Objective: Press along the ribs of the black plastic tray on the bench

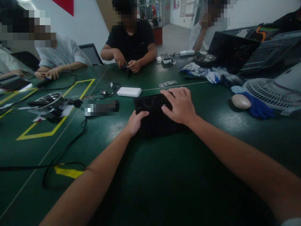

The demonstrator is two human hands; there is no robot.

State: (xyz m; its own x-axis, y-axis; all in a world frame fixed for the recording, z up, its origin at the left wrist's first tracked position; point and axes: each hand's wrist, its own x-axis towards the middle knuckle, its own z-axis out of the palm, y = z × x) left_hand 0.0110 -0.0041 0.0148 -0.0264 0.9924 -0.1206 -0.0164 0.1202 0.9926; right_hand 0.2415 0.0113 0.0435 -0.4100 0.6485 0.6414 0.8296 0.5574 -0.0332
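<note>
A black compartmented tray (150, 108) lies on the green table (164, 175) in front of me. My left hand (135, 122) grips the tray's near left edge, fingers curled over the rim. My right hand (179, 105) rests on top of the tray's right part, fingers spread and bent, the fingertips pressing down near something small and bluish. What lies in the compartments is too dark to make out.
A white power bank (129, 92) lies just beyond the tray. Black cables (63, 153) run at left near a yellow taped rectangle (54, 133) and a metal bowl (48, 99). A white fan (270, 91), blue gloves (257, 108) and open laptops (235, 51) are at right. Three people sit opposite.
</note>
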